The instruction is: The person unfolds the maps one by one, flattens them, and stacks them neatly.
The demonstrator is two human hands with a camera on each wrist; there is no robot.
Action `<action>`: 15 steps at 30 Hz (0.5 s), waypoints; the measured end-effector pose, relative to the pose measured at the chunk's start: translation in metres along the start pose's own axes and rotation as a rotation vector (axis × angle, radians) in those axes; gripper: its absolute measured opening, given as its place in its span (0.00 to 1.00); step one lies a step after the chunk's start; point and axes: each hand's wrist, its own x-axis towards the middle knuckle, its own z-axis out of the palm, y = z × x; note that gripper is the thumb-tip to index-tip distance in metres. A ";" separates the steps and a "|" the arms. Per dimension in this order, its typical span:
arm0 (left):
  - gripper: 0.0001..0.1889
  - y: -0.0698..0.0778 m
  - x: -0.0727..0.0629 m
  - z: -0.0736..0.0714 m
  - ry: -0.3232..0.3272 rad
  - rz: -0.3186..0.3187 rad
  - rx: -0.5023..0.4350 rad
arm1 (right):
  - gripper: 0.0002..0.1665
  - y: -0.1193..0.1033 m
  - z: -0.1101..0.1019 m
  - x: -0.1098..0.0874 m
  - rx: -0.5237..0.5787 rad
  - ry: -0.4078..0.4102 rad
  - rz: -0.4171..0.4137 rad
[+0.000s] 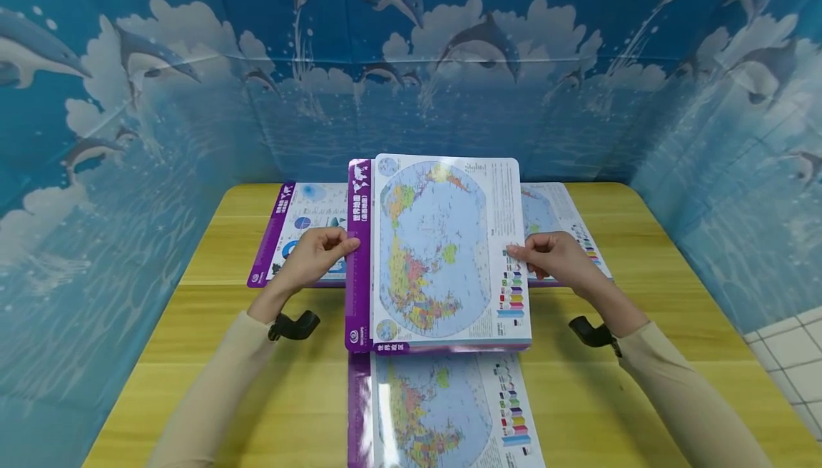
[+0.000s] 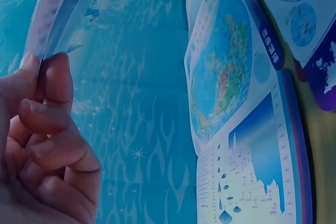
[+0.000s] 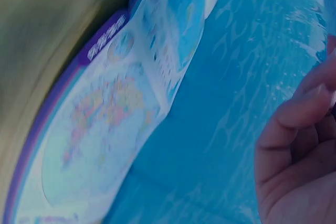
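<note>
A world map board (image 1: pixel 443 247) with a purple left band and a purple bottom tab is held up before the blue backdrop, tilted over the table. My left hand (image 1: pixel 317 257) pinches its left edge between thumb and forefinger. At the opposite edge, my right hand (image 1: pixel 557 260) pinches it the same way. The left wrist view shows the left hand (image 2: pixel 50 129) with thumb and finger on a thin edge. In the right wrist view, the right hand (image 3: pixel 302 145) is cut off at the frame's side, its fingers curled.
Another world map (image 1: pixel 443 418) lies at the front of the yellow wooden table (image 1: pixel 212 354), partly under the raised one. Behind it, a purple-banded printed sheet (image 1: pixel 315 204) shows on the left and a map (image 1: pixel 559 218) on the right. A dolphin-print curtain (image 1: pixel 449 97) surrounds the table.
</note>
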 end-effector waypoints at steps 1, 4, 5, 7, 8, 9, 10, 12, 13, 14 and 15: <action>0.17 0.001 0.001 0.000 -0.005 0.001 -0.004 | 0.28 0.000 0.000 0.000 -0.022 0.014 -0.006; 0.16 0.009 0.002 -0.003 -0.015 0.004 -0.001 | 0.28 0.001 -0.002 0.000 -0.083 0.048 -0.032; 0.15 0.013 0.003 -0.003 -0.013 0.002 -0.002 | 0.28 0.001 -0.004 0.000 -0.096 0.060 -0.039; 0.15 0.021 0.002 -0.006 -0.003 -0.011 0.005 | 0.28 0.003 -0.008 0.000 -0.099 0.078 -0.051; 0.15 0.023 0.002 -0.008 0.003 -0.020 0.016 | 0.27 0.003 -0.011 -0.001 -0.093 0.088 -0.054; 0.15 0.024 0.001 -0.010 0.011 -0.028 0.026 | 0.27 0.004 -0.014 -0.001 -0.077 0.097 -0.053; 0.15 0.022 0.002 -0.012 0.019 -0.042 0.029 | 0.27 0.005 -0.017 -0.001 -0.053 0.102 -0.051; 0.15 0.017 0.001 -0.016 0.025 -0.064 0.025 | 0.26 0.008 -0.024 -0.001 0.001 0.106 -0.046; 0.15 0.013 0.001 -0.019 0.024 -0.073 0.018 | 0.25 0.009 -0.028 -0.001 0.031 0.110 -0.040; 0.15 0.006 0.001 -0.021 0.022 -0.076 0.007 | 0.23 0.011 -0.032 -0.001 0.066 0.116 -0.037; 0.16 0.000 0.001 -0.024 0.020 -0.076 0.000 | 0.22 0.012 -0.036 -0.001 0.108 0.120 -0.042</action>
